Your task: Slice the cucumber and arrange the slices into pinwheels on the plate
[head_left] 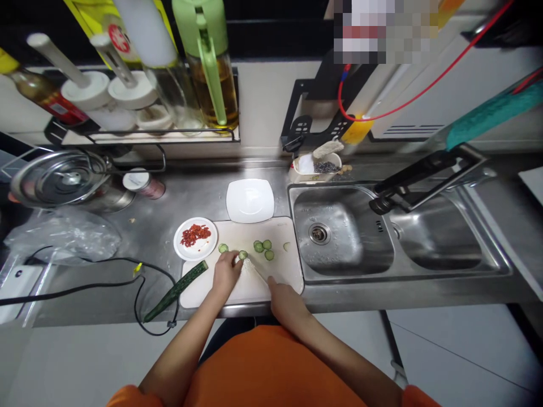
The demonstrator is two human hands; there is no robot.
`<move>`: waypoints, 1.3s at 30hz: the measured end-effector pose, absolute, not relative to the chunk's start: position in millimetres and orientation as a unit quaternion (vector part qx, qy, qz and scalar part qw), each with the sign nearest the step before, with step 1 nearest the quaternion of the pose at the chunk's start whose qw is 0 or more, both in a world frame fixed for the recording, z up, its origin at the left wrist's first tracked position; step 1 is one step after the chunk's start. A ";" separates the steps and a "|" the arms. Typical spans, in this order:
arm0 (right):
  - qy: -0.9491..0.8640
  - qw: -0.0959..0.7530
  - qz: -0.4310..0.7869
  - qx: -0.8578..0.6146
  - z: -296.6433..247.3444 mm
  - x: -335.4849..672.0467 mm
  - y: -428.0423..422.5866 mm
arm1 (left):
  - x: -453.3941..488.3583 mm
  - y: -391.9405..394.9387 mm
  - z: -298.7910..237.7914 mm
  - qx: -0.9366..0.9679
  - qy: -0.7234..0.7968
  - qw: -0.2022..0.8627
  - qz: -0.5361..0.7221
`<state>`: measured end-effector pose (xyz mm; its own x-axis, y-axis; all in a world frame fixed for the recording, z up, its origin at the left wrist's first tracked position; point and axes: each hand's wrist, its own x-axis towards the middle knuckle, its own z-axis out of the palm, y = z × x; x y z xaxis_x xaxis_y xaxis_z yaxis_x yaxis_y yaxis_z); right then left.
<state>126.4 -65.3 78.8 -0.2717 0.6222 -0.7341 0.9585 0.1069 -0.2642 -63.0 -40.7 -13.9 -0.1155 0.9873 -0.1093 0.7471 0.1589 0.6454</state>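
Observation:
My left hand (225, 272) is closed, its fingertips pinching a small cucumber slice (243, 255) on the white cutting board (291, 271). In my right hand (287, 299) is a knife (258, 273), its blade pointing up and left to the pinched slice. Several cut cucumber slices (267, 245) lie right of the blade, and another slice (223, 248) sits beyond my left fingers. A long piece of cucumber (176, 290) rests across the board's left edge and the counter. The round white plate (177, 240) at the upper left holds chopped red pieces (195, 234).
A white square plate (250, 200) stands behind the board. To the right is a double sink (339, 232) with a black faucet (407, 181). A black cable (139, 282), a plastic bag (63, 234) and a lidded pot (70, 178) occupy the left. Bottles and jars (131, 99) fill the shelf above.

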 end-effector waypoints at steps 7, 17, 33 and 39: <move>0.713 0.223 -0.359 0.559 77.6 118.5 -61.5 | -62.2 -39.9 -12.0 0.607 0.714 0.271 0.222; 0.720 0.217 -0.351 0.558 74.6 117.2 -62.5 | -62.2 -39.2 -11.9 0.609 0.713 0.267 0.223; 0.706 0.207 -0.372 0.566 81.8 106.1 -59.1 | -62.6 -37.6 -14.2 0.602 0.716 0.275 0.223; 0.703 0.237 -0.372 0.559 84.1 114.4 -64.4 | -61.1 -35.6 -13.0 0.598 0.721 0.269 0.226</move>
<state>114.4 -64.4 84.1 -0.2635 0.6084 -0.7486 0.9612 0.0998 -0.2572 -61.1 -35.6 -13.0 -0.1411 0.9831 -0.1168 0.7400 0.1831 0.6472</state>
